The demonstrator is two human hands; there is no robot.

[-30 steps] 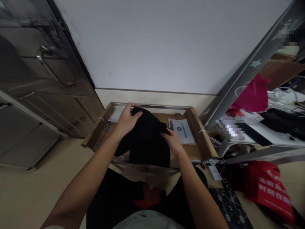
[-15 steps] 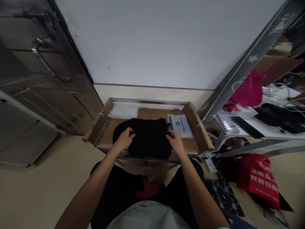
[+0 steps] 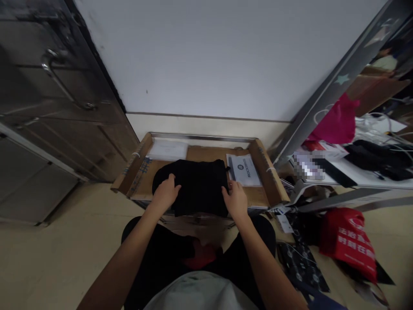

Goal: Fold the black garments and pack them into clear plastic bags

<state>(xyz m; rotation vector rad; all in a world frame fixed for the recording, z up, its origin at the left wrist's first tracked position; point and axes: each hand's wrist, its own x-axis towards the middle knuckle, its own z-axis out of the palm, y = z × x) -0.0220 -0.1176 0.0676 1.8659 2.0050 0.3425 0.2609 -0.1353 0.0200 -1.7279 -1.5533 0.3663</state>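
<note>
A folded black cloth (image 3: pixel 201 187) lies on the cardboard sheet (image 3: pixel 206 153) which covers the bench, and its near side reaches the front edge. The left hand (image 3: pixel 165 191) rests on the left part of the cloth, with thumb and index finger parted; I cannot tell if the fingers grasp any fabric. The right hand (image 3: pixel 236 200) is at the right edge of the cloth, thumb touching it, the other fingers bent; whether they pinch the material, I cannot tell too.

Just beside the right hand, behind it, lies a pale packet (image 3: pixel 247 170) with the brand name "ROCKBROS" and a round dark logo, the letters running sideways. Behind the cloth, at the left, is a white flat packet (image 3: pixel 168 150), without readable print from here. The left raised side of the cardboard is near blue handwriting (image 3: pixel 142 171), too blurred for reading.

On the floor at the right is a red bag (image 3: pixel 348 241) with white Chinese characters, among which "法治" and "时刻在" can be read. A white tag (image 3: pixel 285 223) near the bench has print too small to read.
</note>
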